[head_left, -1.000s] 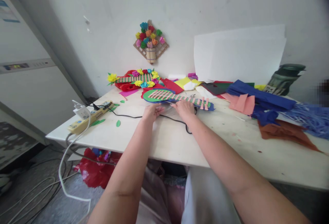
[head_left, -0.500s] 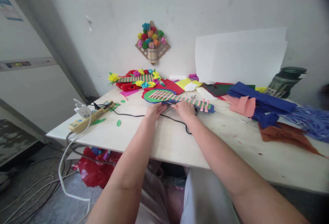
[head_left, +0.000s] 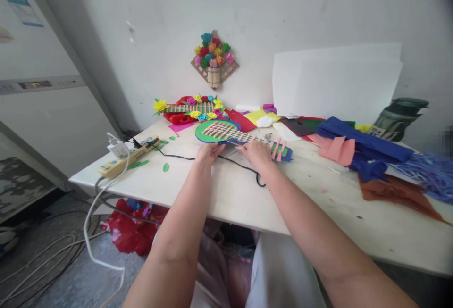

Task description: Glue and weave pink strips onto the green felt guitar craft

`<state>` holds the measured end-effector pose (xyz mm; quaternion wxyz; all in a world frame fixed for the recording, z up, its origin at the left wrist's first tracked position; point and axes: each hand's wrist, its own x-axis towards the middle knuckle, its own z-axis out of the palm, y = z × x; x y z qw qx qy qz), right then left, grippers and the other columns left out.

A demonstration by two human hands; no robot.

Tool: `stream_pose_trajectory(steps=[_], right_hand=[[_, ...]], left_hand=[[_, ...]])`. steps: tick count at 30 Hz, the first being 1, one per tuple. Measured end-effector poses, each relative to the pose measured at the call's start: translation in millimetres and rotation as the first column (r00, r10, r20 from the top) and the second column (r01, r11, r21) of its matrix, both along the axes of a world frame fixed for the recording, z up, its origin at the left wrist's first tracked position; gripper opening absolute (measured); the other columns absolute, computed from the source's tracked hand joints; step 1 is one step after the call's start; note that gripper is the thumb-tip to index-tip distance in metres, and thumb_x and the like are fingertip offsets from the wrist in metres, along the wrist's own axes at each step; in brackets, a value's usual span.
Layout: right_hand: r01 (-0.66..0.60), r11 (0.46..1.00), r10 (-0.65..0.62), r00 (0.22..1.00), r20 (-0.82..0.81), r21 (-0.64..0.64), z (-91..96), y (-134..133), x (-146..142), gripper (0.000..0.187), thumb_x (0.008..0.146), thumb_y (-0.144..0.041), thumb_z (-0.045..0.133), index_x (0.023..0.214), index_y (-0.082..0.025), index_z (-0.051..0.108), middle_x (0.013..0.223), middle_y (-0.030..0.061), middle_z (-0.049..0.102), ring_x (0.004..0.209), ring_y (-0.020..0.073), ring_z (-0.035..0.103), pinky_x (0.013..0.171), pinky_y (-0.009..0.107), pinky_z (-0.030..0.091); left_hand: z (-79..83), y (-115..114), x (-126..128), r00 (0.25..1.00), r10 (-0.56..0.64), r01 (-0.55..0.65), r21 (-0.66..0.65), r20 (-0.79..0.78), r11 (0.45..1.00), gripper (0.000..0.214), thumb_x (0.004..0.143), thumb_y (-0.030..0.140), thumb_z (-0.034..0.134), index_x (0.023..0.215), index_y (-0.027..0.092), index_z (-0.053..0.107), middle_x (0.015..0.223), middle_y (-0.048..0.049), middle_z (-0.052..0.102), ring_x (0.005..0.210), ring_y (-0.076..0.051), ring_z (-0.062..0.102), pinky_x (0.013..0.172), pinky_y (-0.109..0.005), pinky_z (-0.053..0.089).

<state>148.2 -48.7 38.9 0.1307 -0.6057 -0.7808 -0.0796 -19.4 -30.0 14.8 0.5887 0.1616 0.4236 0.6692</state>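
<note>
A paper guitar (head_left: 226,133) with a green and blue body and pink woven strips lies on the white table (head_left: 226,195). My left hand (head_left: 208,151) rests at the body's near edge, fingers closed on it. My right hand (head_left: 259,152) grips the neck a little to the right, fingers curled over the strips. A black cable (head_left: 244,169) runs under both hands.
A second flowered paper guitar (head_left: 191,109) lies by the wall under a hanging flower basket (head_left: 214,60). Coloured paper sheets (head_left: 354,143) pile at the right. A power strip (head_left: 125,159) sits at the left table edge. A dark container (head_left: 399,117) and white sheets (head_left: 336,81) stand behind.
Both hands have stayed on the paper guitar; its body end is lifted slightly. The camera has shifted a little, so everything sits lower and further right.
</note>
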Motion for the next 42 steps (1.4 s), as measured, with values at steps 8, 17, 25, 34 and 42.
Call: stream_pose_trajectory(steps=[8, 17, 25, 34, 42], right_hand=[[-0.064, 0.998, 0.061, 0.993, -0.100, -0.029, 35.6, -23.3, 1.6, 0.048, 0.083, -0.056, 0.040, 0.081, -0.018, 0.069, 0.086, 0.0114, 0.068, 0.083, 0.0224, 0.061, 0.070, 0.030, 0.043], [-0.572, 0.771, 0.129, 0.569, -0.813, -0.278, 75.7, -20.2, 17.0, 0.031, 0.086, -0.043, 0.046, 0.079, -0.015, 0.057, 0.054, -0.0007, 0.055, 0.044, 0.0081, 0.050, 0.046, 0.020, 0.040], [-0.197, 0.978, 0.210, 0.932, -0.295, 0.075, 51.7, 20.2, 20.2, 0.028, 0.079, -0.040, 0.054, 0.098, -0.023, 0.066, 0.091, 0.0042, 0.068, 0.087, 0.0201, 0.060, 0.073, 0.029, 0.043], [-0.318, 0.948, 0.308, 0.928, -0.210, -0.015, 22.9, 20.7, 31.9, 0.022, 0.072, -0.043, 0.059, 0.084, -0.028, 0.070, 0.085, -0.0026, 0.070, 0.080, 0.0155, 0.060, 0.066, 0.024, 0.039], [-0.322, 0.941, 0.305, 0.941, -0.148, -0.104, 23.7, 29.8, 43.4, 0.019, 0.067, -0.043, 0.065, 0.077, -0.028, 0.072, 0.082, -0.0036, 0.070, 0.078, 0.0143, 0.060, 0.064, 0.023, 0.039]], left_hand=[[1.8, -0.1, -9.6, 0.988, -0.155, 0.155, 0.010, 0.019, 0.988, 0.033, 0.074, -0.005, 0.043, 0.103, 0.002, 0.057, 0.075, -0.0132, 0.067, 0.079, -0.022, 0.067, 0.067, -0.025, 0.057], [1.5, 2.2, -11.8, 0.959, -0.257, 0.259, -0.002, -0.116, 0.966, 0.040, 0.072, -0.007, 0.041, 0.110, 0.000, 0.053, 0.068, -0.0126, 0.067, 0.069, -0.021, 0.068, 0.065, -0.028, 0.056], [-3.3, 5.6, -12.2, 0.955, -0.240, 0.240, -0.019, -0.174, 0.971, 0.036, 0.073, -0.002, 0.041, 0.107, -0.002, 0.053, 0.066, -0.0148, 0.066, 0.066, -0.023, 0.067, 0.068, -0.034, 0.055], [-6.7, 7.3, -12.6, 0.969, -0.190, 0.192, -0.003, -0.155, 0.981, 0.028, 0.078, 0.001, 0.041, 0.102, -0.001, 0.055, 0.061, -0.0144, 0.064, 0.064, -0.022, 0.067, 0.064, -0.030, 0.055], [-4.4, 6.1, -11.9, 0.968, -0.199, 0.201, -0.001, -0.154, 0.980, 0.030, 0.079, 0.004, 0.042, 0.107, 0.002, 0.052, 0.064, -0.0142, 0.065, 0.065, -0.022, 0.067, 0.061, -0.029, 0.056]])
